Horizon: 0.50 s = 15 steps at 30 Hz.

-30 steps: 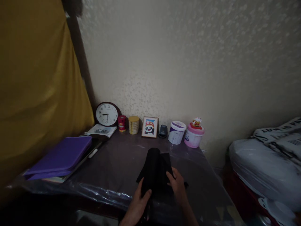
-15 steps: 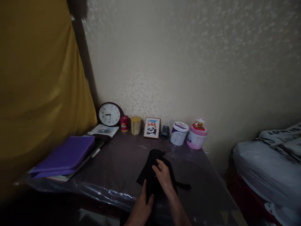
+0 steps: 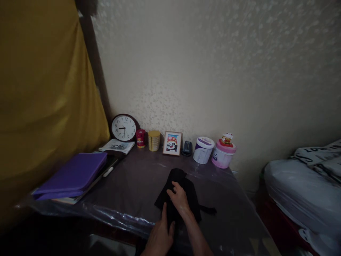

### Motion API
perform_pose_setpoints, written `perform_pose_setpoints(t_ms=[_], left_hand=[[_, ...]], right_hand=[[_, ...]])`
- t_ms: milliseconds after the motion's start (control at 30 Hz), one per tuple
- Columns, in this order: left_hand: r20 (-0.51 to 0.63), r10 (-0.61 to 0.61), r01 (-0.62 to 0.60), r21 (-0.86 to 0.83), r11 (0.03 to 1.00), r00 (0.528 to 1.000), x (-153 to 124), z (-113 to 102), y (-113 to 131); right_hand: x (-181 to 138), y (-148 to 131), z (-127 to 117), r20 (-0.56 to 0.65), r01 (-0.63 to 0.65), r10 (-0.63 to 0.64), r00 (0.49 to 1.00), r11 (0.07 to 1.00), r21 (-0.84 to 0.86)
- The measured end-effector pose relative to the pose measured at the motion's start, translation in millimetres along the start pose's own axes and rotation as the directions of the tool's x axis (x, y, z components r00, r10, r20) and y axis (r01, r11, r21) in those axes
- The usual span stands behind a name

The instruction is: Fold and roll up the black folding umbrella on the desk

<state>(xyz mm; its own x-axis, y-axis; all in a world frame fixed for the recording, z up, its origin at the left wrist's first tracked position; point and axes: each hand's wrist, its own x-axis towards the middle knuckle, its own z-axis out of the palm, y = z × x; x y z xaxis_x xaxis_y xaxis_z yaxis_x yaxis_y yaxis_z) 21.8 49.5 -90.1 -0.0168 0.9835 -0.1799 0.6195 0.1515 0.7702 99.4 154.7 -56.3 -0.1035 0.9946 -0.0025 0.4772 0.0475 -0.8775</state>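
Observation:
A piece of black cloth lies bunched on the table, with a thin dark strap running out to its right. My left hand rests at its near left edge, index finger stretched forward and thumb apart. Over the middle of the cloth is my right hand, its fingers loosely bent and apart, touching or just above the fabric. Neither hand visibly grips anything. The cloth is too dark to show what kind of item it is.
A plastic-covered table carries a purple folder at left. Along the wall stand a clock, a red can, a yellow container, a panda picture frame, a white tub and a pink tub.
My right hand has shifted a little left across the cloth. My left hand stays at about the same place, and the cloth lies nearly as before.

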Motion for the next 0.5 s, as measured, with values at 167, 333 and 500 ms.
perform_pose_setpoints(t_ms=[167, 333, 500], left_hand=[[0.016, -0.029, 0.029, 0.015, 0.999, 0.999, -2.5, -7.2, 8.5], [0.0, -0.042, 0.042, -0.071, 0.997, 0.999, -0.4, -8.0, 2.3], [0.006, -0.023, 0.024, -0.443, 0.896, 1.0, 3.5, -11.9, -10.0]], right_hand=[[-6.1, -1.9, -11.8, -0.044, -0.078, 0.102, 0.994, 0.923, 0.377], [-20.3, 2.8, -38.2, -0.036, -0.104, 0.154, 0.987, 0.798, 0.593], [-27.8, 30.6, -56.2, -0.081, -0.07, 0.151, 0.985, 0.785, 0.616]])
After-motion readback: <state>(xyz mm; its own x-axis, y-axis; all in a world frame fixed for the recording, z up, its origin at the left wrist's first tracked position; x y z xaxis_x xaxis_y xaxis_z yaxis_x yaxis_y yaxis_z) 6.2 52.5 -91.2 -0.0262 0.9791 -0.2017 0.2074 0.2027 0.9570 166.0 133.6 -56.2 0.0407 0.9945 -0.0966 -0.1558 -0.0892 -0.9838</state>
